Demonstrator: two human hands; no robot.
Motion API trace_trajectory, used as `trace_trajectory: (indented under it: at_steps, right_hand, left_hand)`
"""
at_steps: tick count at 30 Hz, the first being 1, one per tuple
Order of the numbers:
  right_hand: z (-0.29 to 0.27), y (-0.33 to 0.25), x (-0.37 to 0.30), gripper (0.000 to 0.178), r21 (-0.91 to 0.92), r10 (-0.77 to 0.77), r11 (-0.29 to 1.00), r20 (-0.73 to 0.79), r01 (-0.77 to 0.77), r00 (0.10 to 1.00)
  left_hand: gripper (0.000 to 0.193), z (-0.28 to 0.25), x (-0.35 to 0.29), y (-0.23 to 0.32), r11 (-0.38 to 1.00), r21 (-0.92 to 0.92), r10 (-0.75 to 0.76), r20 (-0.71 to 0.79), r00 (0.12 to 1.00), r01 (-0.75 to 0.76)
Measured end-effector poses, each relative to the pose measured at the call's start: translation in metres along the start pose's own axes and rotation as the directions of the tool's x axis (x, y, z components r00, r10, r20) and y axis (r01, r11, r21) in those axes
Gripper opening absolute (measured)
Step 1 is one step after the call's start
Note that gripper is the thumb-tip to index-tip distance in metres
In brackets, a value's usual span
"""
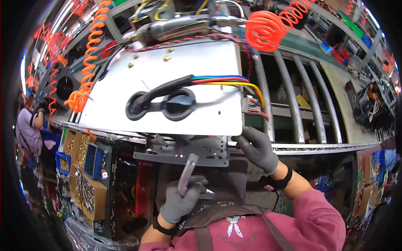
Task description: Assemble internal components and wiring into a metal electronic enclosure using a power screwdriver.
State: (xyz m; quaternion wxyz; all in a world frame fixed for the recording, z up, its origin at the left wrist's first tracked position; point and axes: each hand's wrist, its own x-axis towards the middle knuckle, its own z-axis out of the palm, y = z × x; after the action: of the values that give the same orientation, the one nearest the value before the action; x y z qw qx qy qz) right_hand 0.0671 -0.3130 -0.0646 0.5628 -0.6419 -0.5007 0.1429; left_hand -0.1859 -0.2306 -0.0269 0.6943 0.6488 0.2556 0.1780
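Observation:
My left hand (182,201), in a grey glove, is closed around a bent metal bracket (188,169), one flat arm of it pointing up and away. My gloved right hand (258,149) grips the near right corner of a large white metal panel (209,113), its fingertips partly hidden at the edge. Black rubber rings (179,104) sit on the panel, and a black-sleeved bundle of coloured wires (220,79) runs from them over its right edge. Below the panel's near edge, a dark grey metal plate with holes (182,159) juts out toward me.
Steel conveyor rollers (295,100) lie right of the panel. Orange coiled hoses (266,31) and a metal cylinder tool (178,29) hang above the far side. Boxes of small hardware (88,194) stand at the left. Another person (30,129) is at the far left.

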Motion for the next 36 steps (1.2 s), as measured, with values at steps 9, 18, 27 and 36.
trace_trajectory:
  at_steps: [9, 18, 27, 36]
  right_hand:
    - [-0.013, -0.02, 0.003, 0.03, 0.515, 0.425, 0.822, -0.268, -0.244, 0.865]
    - [0.008, -0.1, -0.041, 0.025, 0.169, 0.034, 0.985, -0.322, 0.022, 0.946]
    - [0.033, -0.136, -0.028, 0.024, 0.141, 0.092, 0.984, 0.128, -0.11, 0.987]
    - [0.068, -0.145, -0.039, 0.031, -0.222, 0.125, 0.975, 0.597, 0.013, 0.793]
  left_hand:
    - [0.031, -0.048, -0.01, 0.004, 0.987, -0.156, -0.02, -0.413, 0.911, -0.049]
    - [0.039, -0.076, -0.008, 0.004, 0.986, -0.152, 0.046, -0.112, 0.993, -0.063]
    - [0.042, -0.076, -0.017, 0.02, 0.847, -0.501, 0.033, -0.282, 0.959, -0.176]
    - [0.031, -0.034, -0.029, 0.032, 0.977, -0.044, 0.212, 0.127, 0.969, -0.208]
